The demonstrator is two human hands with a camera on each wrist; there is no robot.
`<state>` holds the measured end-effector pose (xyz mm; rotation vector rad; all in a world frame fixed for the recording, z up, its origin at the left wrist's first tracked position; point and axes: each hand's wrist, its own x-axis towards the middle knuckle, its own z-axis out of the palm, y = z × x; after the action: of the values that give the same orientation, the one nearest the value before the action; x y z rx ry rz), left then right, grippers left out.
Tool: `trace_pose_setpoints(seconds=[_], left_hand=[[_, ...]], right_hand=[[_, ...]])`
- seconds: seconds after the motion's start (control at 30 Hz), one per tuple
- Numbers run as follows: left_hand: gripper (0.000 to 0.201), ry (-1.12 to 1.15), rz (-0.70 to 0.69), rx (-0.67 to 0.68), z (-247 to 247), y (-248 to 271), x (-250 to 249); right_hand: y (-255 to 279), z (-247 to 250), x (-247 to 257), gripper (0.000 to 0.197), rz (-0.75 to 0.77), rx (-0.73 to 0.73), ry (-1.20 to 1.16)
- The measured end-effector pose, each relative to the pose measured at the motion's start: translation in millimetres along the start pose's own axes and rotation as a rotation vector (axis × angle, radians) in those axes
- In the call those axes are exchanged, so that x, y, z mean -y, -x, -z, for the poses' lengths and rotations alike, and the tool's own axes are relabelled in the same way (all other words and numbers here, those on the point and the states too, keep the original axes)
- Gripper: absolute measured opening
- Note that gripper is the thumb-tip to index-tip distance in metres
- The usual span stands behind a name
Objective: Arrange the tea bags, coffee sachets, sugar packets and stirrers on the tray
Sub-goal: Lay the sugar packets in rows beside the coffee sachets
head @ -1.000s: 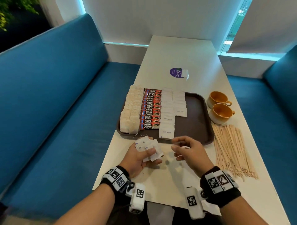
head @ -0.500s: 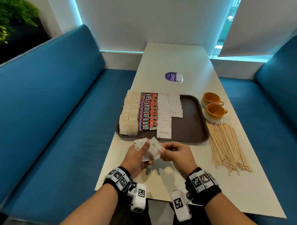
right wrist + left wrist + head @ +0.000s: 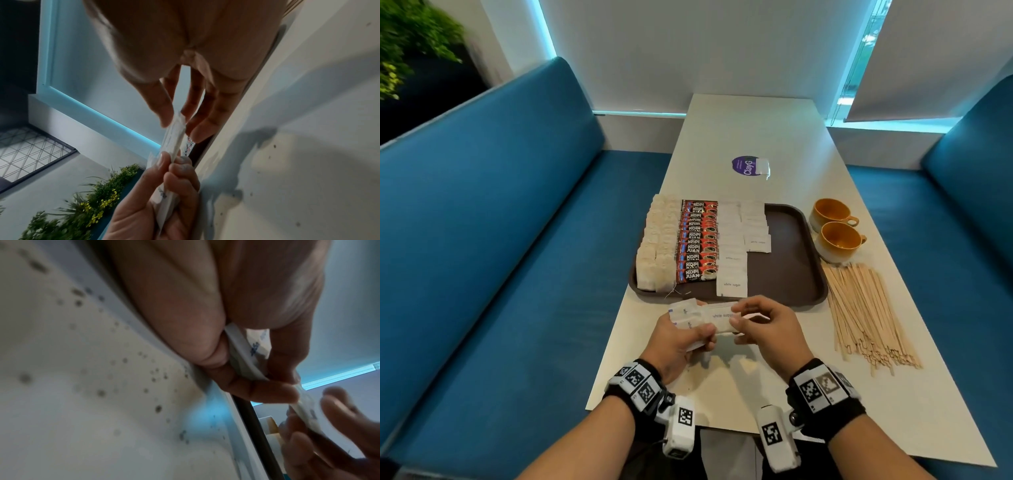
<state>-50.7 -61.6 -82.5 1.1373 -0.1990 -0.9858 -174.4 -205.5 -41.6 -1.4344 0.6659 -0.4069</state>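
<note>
Sugar packets (image 3: 690,320) sit fanned in our left hand (image 3: 681,337), fingers curled round the bunch, over the table's near edge just short of the tray (image 3: 787,270). Our right hand (image 3: 763,329) pinches the top packet (image 3: 719,317) between thumb and fingertips. Risk: pulling drags neighbours loose, or knocks the near sugar row (image 3: 732,270) crooked when placing.

- Both our forearms are bare, no sleeves.
- Each wrist wears a black band (image 3: 828,416) carrying white square tags with black fiducial patterns.
- A white camera module (image 3: 679,432) hangs under each wrist, with a fiducial tag on its face.
- No gloves on our hands.
</note>
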Motion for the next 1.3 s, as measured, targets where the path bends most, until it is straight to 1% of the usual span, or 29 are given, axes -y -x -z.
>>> trace_pose_setpoints(seconds=[0.07, 0.17, 0.23, 0.27, 0.4, 0.53, 0.6, 0.63, 0.73, 0.87, 0.97, 1.0, 1.1, 1.2, 1.3], left_hand=[[0.053, -0.010, -0.002, -0.028, -0.3, -0.2, -0.4], [0.047, 0.019, 0.004, -0.052, -1.9, -0.9, -1.8], [0.036, 0.056, 0.012, -0.085, -3.4, -0.6, -4.6], [0.034, 0.072, 0.017, -0.098, -3.6, -0.7, -5.2], [0.034, 0.085, 0.033, -0.107, -4.3, 0.6, -6.8], [0.020, 0.043, 0.062, -0.098, -3.7, 2.4, -7.2], [0.018, 0.039, 0.066, -0.107, -3.9, 2.5, -7.0], [0.020, 0.044, 0.063, -0.117, -4.6, 2.4, -7.2], [0.035, 0.094, 0.058, -0.128, -5.8, 2.7, -9.2], [0.041, 0.145, 0.046, -0.017, -0.9, 4.2, -9.1], [0.059, 0.164, 0.051, 0.023, 3.3, 0.2, -9.1], [0.062, 0.170, 0.058, 0.031, 3.4, -1.4, -9.3], [0.061, 0.173, 0.053, 0.053, 2.8, -5.1, -7.6], [0.059, 0.178, 0.038, 0.043, 2.5, -8.1, -4.1], [0.057, 0.196, 0.046, 0.030, 2.0, -9.3, -3.5]], right_hand=[[0.0, 1.9, -1.0, 0.022, -0.009, 0.045, 0.040], [-1.1, 5.2, -2.6, 0.029, -0.025, 0.054, 0.064], [-2.0, 6.4, -3.9, 0.030, -0.030, 0.063, 0.059], [-2.1, 6.1, -4.3, 0.031, -0.033, 0.073, 0.059], [-1.2, 5.9, -4.1, 0.032, -0.039, 0.110, 0.045], [-2.0, 11.5, -3.1, 0.033, -0.034, 0.133, 0.057], [-2.8, 13.2, -2.6, 0.034, -0.038, 0.140, 0.070], [-3.4, 14.0, -2.7, 0.034, -0.037, 0.136, 0.078], [-5.5, 16.5, -1.7, 0.033, -0.029, 0.098, 0.081], [-10.7, 23.3, 0.7, 0.029, -0.008, 0.030, 0.038], [-20.8, 31.0, 8.5, 0.025, 0.000, -0.018, 0.022], [-26.1, 35.2, 12.2, 0.025, 0.005, -0.036, 0.036], [-46.3, 51.5, 25.3, 0.023, -0.002, -0.097, 0.079], [-76.6, 68.0, 34.0, 0.022, -0.014, -0.142, 0.085], [-115.2, 80.9, 31.7, 0.022, -0.100, -0.184, 0.094]])
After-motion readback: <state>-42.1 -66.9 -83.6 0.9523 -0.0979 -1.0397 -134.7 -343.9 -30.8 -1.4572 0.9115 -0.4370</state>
